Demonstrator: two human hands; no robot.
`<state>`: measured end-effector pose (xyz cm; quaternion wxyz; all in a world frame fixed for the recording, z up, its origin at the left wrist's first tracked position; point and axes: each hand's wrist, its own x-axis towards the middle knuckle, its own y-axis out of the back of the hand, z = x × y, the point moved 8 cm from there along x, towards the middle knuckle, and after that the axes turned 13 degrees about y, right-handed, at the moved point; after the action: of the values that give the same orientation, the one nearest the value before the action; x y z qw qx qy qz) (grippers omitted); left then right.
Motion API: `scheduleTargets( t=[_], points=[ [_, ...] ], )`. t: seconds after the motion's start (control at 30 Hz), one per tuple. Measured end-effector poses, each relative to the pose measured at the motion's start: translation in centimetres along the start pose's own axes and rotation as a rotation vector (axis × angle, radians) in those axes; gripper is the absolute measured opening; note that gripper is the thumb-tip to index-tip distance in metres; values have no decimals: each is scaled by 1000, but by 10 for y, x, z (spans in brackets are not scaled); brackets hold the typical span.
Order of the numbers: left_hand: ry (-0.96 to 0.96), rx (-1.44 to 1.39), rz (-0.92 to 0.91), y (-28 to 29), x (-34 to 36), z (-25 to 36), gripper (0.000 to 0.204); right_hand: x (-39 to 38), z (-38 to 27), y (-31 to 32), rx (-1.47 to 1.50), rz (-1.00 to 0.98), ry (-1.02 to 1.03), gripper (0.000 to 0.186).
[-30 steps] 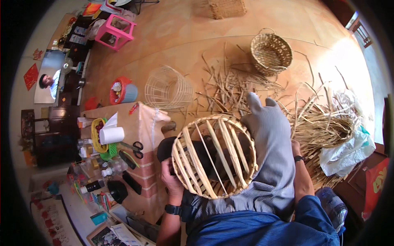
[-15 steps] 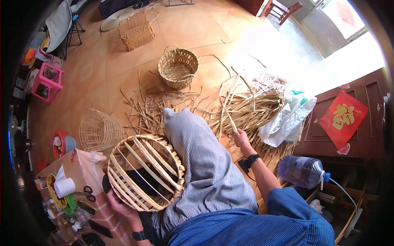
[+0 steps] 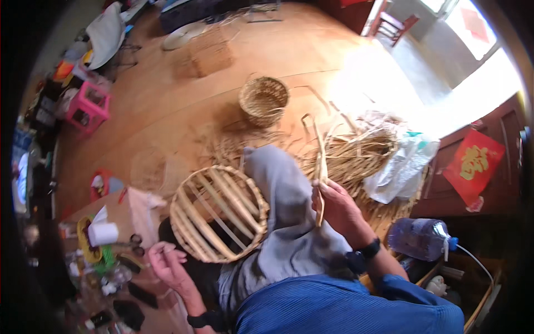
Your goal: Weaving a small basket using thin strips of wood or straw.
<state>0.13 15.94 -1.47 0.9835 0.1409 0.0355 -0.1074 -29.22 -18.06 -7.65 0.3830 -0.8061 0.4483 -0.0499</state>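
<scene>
A round woven basket (image 3: 206, 207) lies tilted on my lap, with pale flat strips running across its round face and dark gaps between them. My left hand (image 3: 168, 264) is just off its lower left rim, fingers loosely bent and apart, with nothing visible in them. Over my right thigh, my right hand (image 3: 340, 207) grips a long dry tan plant strip (image 3: 322, 161) between thumb and fingers. One end of it sticks up toward the pile, while the other hangs below the hand. A grey cloth (image 3: 278, 183) covers my leg.
A heap of dry strips (image 3: 356, 156) lies at the right beside a white plastic bag (image 3: 403, 170). Ahead stands a small woven basket (image 3: 264, 101). Scissors (image 3: 136, 244) and a white roll (image 3: 103, 234) rest on the left table. A large water bottle (image 3: 421, 239) is at right.
My right hand has drawn the strip up and back from the heap toward my lap. My left hand has let go of the basket rim and moved slightly away. The view has shifted.
</scene>
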Motion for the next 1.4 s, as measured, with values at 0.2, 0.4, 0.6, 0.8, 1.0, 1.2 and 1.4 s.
scheduleTargets(
  t=[0.2, 0.4, 0.6, 0.8, 1.0, 1.2, 1.4],
  points=[
    [173, 295, -914, -109, -101, 101, 47, -58, 25, -101, -242, -392, -252, 26],
    [65, 456, -966, -139, -123, 84, 29, -58, 23, -124, -412, -555, -172, 25],
    [-115, 590, -1098, -132, -134, 52, 24, -87, -36, -165, -1434, -978, 354, 13],
    [-123, 686, -990, -112, -133, 56, 17, -107, 39, -165, -1427, -1340, 631, 23],
    [-32, 792, -935, -98, -119, 53, 17, -97, 30, -150, -1186, -1293, 566, 16],
    [-262, 759, -990, -112, -118, 78, 13, -88, 17, -117, -1051, -1121, 411, 13],
    [-166, 886, -999, -101, -104, 88, 12, -84, 6, -87, -1130, -1027, 415, 16]
  ],
)
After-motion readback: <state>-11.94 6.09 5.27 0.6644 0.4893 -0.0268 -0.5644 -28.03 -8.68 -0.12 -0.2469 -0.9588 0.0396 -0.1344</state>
